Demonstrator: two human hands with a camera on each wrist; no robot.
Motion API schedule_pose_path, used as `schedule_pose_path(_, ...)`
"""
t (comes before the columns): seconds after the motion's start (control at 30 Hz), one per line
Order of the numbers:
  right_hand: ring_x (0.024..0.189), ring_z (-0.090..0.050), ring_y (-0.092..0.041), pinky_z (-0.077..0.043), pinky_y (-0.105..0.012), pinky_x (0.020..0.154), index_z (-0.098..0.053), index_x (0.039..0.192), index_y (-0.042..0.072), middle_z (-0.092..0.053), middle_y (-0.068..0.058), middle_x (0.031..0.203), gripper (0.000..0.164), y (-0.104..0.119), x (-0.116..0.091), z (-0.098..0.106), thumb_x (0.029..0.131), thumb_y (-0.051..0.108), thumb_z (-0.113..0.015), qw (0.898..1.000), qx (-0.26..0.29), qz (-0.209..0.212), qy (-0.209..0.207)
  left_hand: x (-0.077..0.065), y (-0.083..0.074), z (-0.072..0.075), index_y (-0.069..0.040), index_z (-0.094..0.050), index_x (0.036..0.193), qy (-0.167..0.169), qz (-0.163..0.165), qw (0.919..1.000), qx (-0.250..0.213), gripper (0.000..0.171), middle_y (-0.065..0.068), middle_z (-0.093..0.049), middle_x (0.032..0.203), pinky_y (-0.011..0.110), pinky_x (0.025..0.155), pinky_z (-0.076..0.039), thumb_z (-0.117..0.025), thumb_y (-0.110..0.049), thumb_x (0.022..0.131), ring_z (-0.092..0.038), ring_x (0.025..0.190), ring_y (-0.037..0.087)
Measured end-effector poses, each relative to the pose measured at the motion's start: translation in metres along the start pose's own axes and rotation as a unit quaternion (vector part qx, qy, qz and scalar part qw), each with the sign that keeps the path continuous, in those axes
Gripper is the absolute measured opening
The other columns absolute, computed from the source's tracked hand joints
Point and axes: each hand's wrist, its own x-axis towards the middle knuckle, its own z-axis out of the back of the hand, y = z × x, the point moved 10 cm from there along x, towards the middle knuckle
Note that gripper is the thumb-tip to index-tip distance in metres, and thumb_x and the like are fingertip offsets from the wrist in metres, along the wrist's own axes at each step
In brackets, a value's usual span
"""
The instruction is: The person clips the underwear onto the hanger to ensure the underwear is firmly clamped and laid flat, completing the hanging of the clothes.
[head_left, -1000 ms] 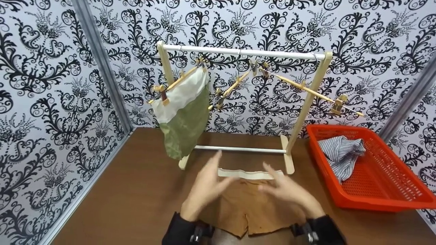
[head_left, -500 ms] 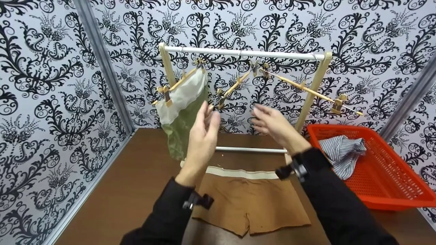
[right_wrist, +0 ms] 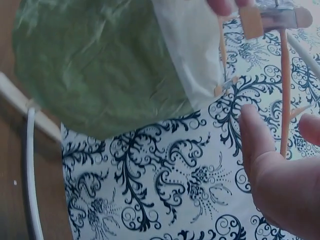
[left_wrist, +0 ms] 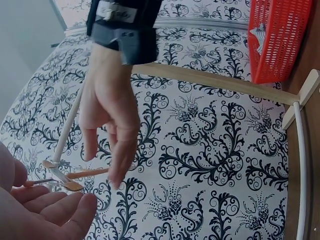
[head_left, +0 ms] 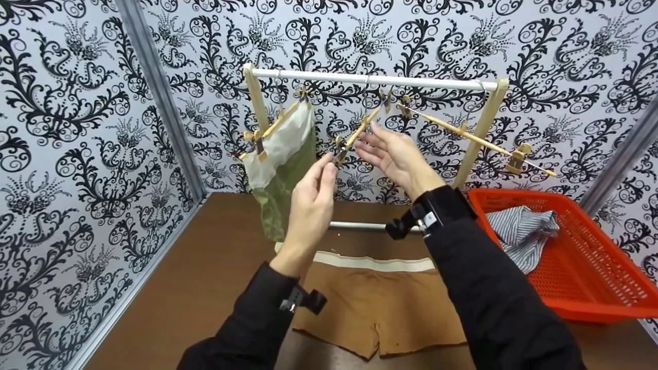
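Step looks like reaching for middle hanger (head_left: 365,124), hooked on rail (head_left: 318,76). Left hand (head_left: 311,198) at its near clip (right_wrist: 274,20), grip can't tell; right hand (head_left: 400,160) fingers loose, unclasped, beside hanger. Brown shorts (head_left: 380,303) flat on desk (head_left: 169,267). Next likely calls for steadying hanger, unhooking.

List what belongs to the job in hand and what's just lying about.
In the job, apparently: left hand, right hand, bare middle wooden clip hanger, white-barred wooden rack, cream-waisted brown cloth shorts.

Seemingly idle now: grey-striped white cloth, red plastic basket, hung green-and-white cloth.
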Motion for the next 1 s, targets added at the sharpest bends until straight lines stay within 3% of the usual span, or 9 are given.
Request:
schedule_pose_path(0.1, 0.110, -0.066, -0.030, -0.054, -0.036, 0.095, -0.061, 0.128, 0.001, -0.062, -0.020, 0.128, 0.030, 0.001, 0.000, -0.004, 0.100, 0.012, -0.062, 1.000, 0.030, 0.001, 0.001, 0.001, -0.001, -0.003, 0.001, -0.052, 0.144, 0.006, -0.009, 0.9999, 0.002, 0.041, 0.011, -0.069, 0.111, 0.024, 0.095, -0.049, -0.049, -0.020, 0.108, -0.063, 0.101, 0.013)
schedule_pose_path(0.2, 0.101, -0.068, -0.028, -0.054, -0.035, 0.094, -0.062, 0.121, 0.001, -0.067, -0.017, 0.115, 0.023, 0.001, 0.000, -0.009, 0.100, 0.009, -0.061, 0.999, 0.046, 0.002, 0.007, 0.001, -0.001, -0.005, 0.002, -0.054, 0.142, 0.008, -0.018, 0.9997, 0.014, 0.040, 0.013, -0.064, 0.134, 0.026, 0.105, -0.044, -0.048, -0.018, 0.108, -0.060, 0.122, 0.018)
schedule_pose_path(0.33, 0.094, -0.069, -0.027, -0.055, -0.034, 0.092, -0.063, 0.119, -0.001, -0.069, -0.016, 0.106, 0.021, 0.000, 0.001, -0.014, 0.098, 0.004, -0.063, 0.998, 0.059, 0.000, 0.006, 0.001, -0.002, -0.005, 0.003, -0.056, 0.140, 0.008, -0.029, 0.9989, 0.035, 0.039, 0.015, -0.066, 0.131, 0.028, 0.104, -0.046, -0.048, -0.018, 0.108, -0.062, 0.121, 0.022)
schedule_pose_path(0.5, 0.092, -0.070, -0.025, -0.056, -0.032, 0.090, -0.063, 0.121, -0.002, -0.069, -0.017, 0.108, 0.025, 0.001, 0.000, -0.017, 0.096, -0.001, -0.064, 0.998, 0.060, -0.009, 0.003, -0.001, -0.005, -0.006, 0.003, -0.056, 0.141, 0.012, -0.037, 0.9985, 0.038, 0.039, 0.014, -0.066, 0.131, 0.027, 0.102, -0.047, -0.048, -0.018, 0.109, -0.063, 0.118, 0.017)
schedule_pose_path(0.6, 0.093, -0.071, -0.025, -0.055, -0.031, 0.090, -0.062, 0.124, -0.002, -0.068, -0.017, 0.111, 0.028, 0.004, -0.001, -0.020, 0.095, -0.001, -0.065, 0.999, 0.053, -0.009, 0.007, -0.001, -0.010, -0.007, 0.001, -0.055, 0.141, 0.014, -0.046, 0.9978, 0.045, 0.039, 0.013, -0.070, 0.115, 0.026, 0.098, -0.049, -0.048, -0.019, 0.109, -0.065, 0.103, 0.015)
schedule_pose_path(0.73, 0.095, -0.071, -0.025, -0.055, -0.031, 0.090, -0.062, 0.126, -0.002, -0.068, -0.019, 0.115, 0.033, 0.011, -0.005, -0.024, 0.093, 0.000, -0.068, 0.999, 0.048, -0.005, 0.010, -0.005, -0.017, -0.007, -0.001, -0.054, 0.143, 0.017, -0.064, 0.9966, 0.049, 0.039, 0.011, -0.069, 0.106, 0.027, 0.096, -0.049, -0.048, -0.019, 0.109, -0.061, 0.091, 0.013)
schedule_pose_path(0.8, 0.096, -0.071, -0.026, -0.055, -0.031, 0.090, -0.062, 0.127, -0.001, -0.068, -0.019, 0.117, 0.035, 0.013, -0.008, -0.026, 0.092, 0.000, -0.069, 0.999, 0.048, -0.004, 0.013, -0.008, -0.021, -0.008, -0.001, -0.054, 0.143, 0.019, -0.077, 0.9957, 0.048, 0.040, 0.011, -0.070, 0.115, 0.027, 0.098, -0.049, -0.049, -0.020, 0.109, -0.061, 0.091, 0.013)
schedule_pose_path(0.87, 0.097, -0.071, -0.025, -0.055, -0.031, 0.090, -0.062, 0.127, -0.001, -0.068, -0.019, 0.117, 0.036, 0.015, -0.011, -0.028, 0.092, 0.000, -0.069, 0.999, 0.043, -0.004, 0.022, -0.011, -0.026, -0.008, 0.000, -0.054, 0.143, 0.019, -0.098, 0.9936, 0.053, 0.040, 0.013, -0.067, 0.128, 0.027, 0.102, -0.047, -0.049, -0.020, 0.108, -0.063, 0.104, 0.012)
schedule_pose_path(1.0, 0.098, -0.070, -0.025, -0.055, -0.032, 0.092, -0.060, 0.129, -0.003, -0.067, -0.019, 0.118, 0.037, 0.016, -0.018, -0.031, 0.093, 0.001, -0.068, 0.998, 0.015, -0.002, 0.053, -0.022, -0.037, -0.010, 0.004, -0.055, 0.140, 0.014, -0.162, 0.9827, 0.088, 0.039, 0.017, -0.065, 0.131, 0.029, 0.105, -0.045, -0.053, -0.016, 0.107, -0.063, 0.115, 0.017)
